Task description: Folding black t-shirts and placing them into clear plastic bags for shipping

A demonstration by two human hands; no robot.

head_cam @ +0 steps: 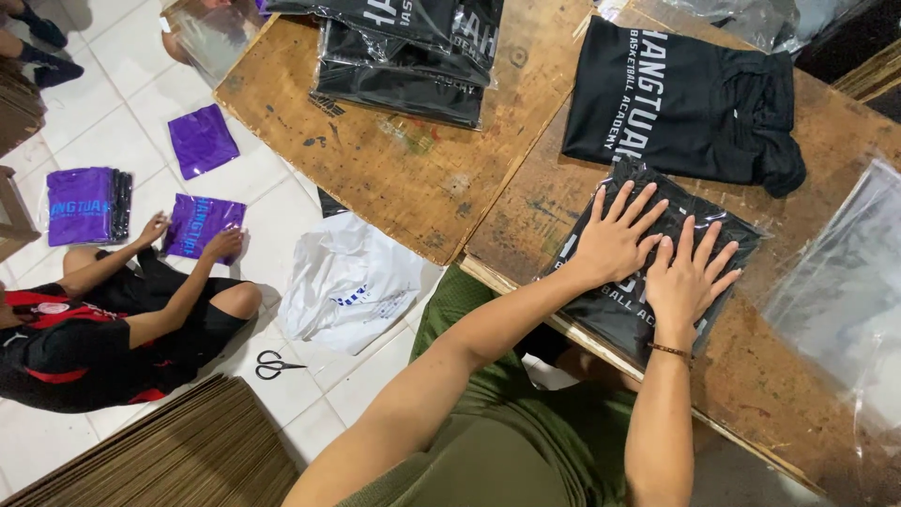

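My left hand and right hand: fingers spread, palms flat on bagged black shirt at near edge of wooden surface; second black shirt unbagged just beyond; empty clear bag to the right.

Olive-green clothing and bare forearms seen from above

An olive-green top of fine-textured fabric is worn, with both arms left uncovered from above the elbow; a thin dark brown bracelet is seen around the wrist of the right hand, while nothing is worn on the left hand
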